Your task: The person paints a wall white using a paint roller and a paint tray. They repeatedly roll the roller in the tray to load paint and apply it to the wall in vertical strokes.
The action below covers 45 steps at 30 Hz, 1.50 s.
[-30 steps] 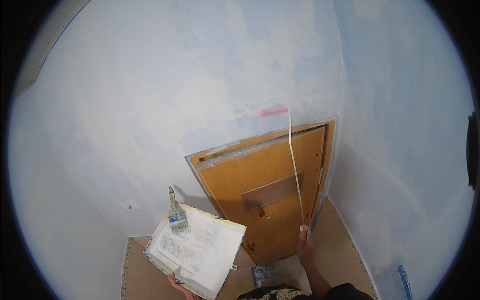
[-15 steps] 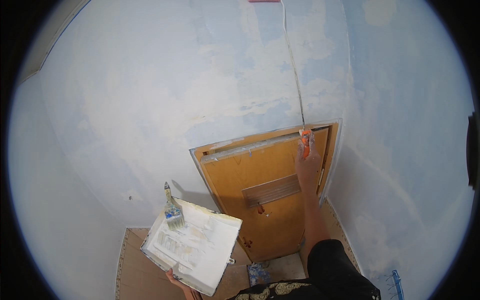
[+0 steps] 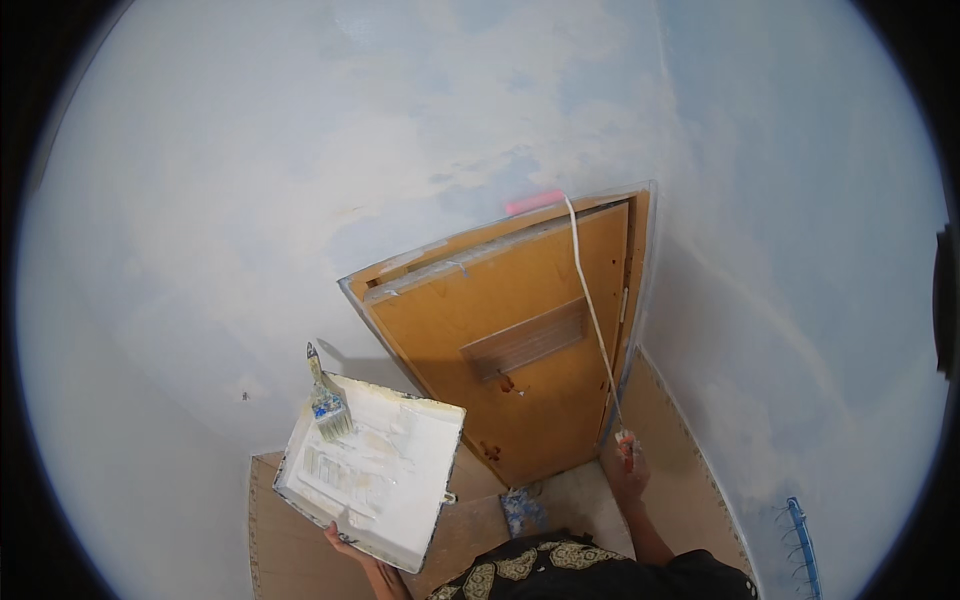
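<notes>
My left hand (image 3: 347,543) grips the near edge of a white paint tray (image 3: 418,478), its fingers partly hidden beneath. White paint coats the tray's floor, with ridges showing on its left side. A paintbrush (image 3: 328,405) with a paint-spattered ferrule rests across the far left edge, bristles inside the tray. Lower right, my right hand (image 3: 628,475) is closed round the orange handle of a long paint roller (image 3: 590,295). The pink roller sleeve (image 3: 536,202) is at the wall just above the door frame's top edge; whether it touches, I cannot tell.
A wooden door (image 3: 500,320) with a vent panel stands ahead in its frame. Patchy pale blue and white walls (image 3: 250,150) surround me. A blue hook rack (image 3: 803,545) hangs low on the right wall. A paint-stained blue item (image 3: 522,510) lies on the floor by the door.
My right hand has come down and closer to me, bringing the roller sleeve from high on the wall down to the door frame's top. The tray stays in my left hand; the view has shifted slightly.
</notes>
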Available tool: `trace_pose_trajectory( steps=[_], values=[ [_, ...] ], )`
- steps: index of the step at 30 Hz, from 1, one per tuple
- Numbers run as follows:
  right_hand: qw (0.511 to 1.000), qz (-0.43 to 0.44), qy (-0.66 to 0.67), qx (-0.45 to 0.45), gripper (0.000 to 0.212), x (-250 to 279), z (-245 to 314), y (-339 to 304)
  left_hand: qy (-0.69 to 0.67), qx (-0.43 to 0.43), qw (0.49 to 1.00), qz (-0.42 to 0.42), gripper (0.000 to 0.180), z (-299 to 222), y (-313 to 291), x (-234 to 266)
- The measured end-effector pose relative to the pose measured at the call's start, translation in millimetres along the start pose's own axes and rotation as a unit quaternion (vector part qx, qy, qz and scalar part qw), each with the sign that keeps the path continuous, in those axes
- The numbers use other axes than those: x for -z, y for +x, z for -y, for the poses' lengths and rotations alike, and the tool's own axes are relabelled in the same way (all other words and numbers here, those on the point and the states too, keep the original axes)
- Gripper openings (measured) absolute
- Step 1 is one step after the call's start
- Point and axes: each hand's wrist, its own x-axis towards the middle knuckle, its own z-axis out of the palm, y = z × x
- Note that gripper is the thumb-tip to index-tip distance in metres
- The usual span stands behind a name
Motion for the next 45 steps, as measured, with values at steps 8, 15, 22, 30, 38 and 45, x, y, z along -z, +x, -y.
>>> trace_pose_trajectory(
  steps=[8, 15, 22, 30, 38, 45],
  values=[
    [0.995, -0.009, 0.023, -0.093, 0.017, 33, -13, 47, 0.035, 0.015, 0.999, -0.013, 0.076, 30, -12, -38],
    [0.996, -0.033, 0.068, -0.056, 0.021, 21, -17, 73, 0.033, -0.010, 0.999, 0.016, 0.074, 29, -3, -5],
    [0.984, 0.001, 0.136, -0.114, 0.040, 22, 59, 184, 0.089, -0.023, 0.996, 0.004, 0.073, 7, -22, 12],
    [0.990, -0.132, 0.032, 0.021, 0.042, 23, 139, 332, 0.062, -0.015, 0.998, 0.004, 0.079, 4, -29, 19],
    [0.991, -0.123, 0.058, 0.018, 0.039, 14, 106, 284, 0.027, -0.023, 0.999, 0.004, 0.076, -3, -30, 22],
    [0.997, 0.056, 0.015, -0.048, 0.038, 18, -31, 84, 0.038, -0.034, 0.998, 0.037, 0.076, 10, -21, -10]
  ],
)
